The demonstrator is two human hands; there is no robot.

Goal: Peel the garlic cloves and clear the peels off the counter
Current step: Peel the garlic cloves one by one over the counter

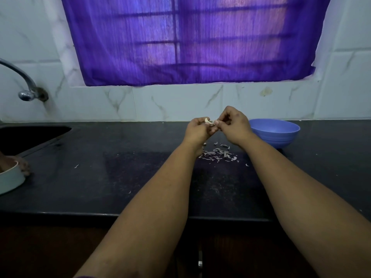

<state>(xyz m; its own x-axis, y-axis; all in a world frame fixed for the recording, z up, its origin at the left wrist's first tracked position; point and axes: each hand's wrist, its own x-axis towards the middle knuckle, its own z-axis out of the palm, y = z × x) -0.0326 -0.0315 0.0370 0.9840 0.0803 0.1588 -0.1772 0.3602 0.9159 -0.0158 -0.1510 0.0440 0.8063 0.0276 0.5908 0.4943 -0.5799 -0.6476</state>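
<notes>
**Garlic clove held between both hands above a scatter of peels**

While both arms reached out over the dark counter (112,177), the left hand (197,130) and the right hand (232,125) met in the air near the back wall, fingers curled and pinching one small pale garlic clove (208,121) between them; the clove sat at the fingertips of the two hands, raised above the counter and not touching it; how much skin remained on it was too small to tell. Below the hands, a loose heap of garlic peels (218,154) lay on the counter between the two forearms, partly hidden by the left wrist; a few stray flakes lay well apart from the heap, toward the left and the front edge. A blue bowl (281,135) stood upright on the counter just to the right of the right hand, its contents not visible. At the far left a sink (30,135) was sunk into the counter, with a metal tap (24,81) fixed to the tiled wall above it; at the left edge another person's hand (22,165) held a pale round container (10,181). A purple curtain (190,37) covered the window behind.
</notes>
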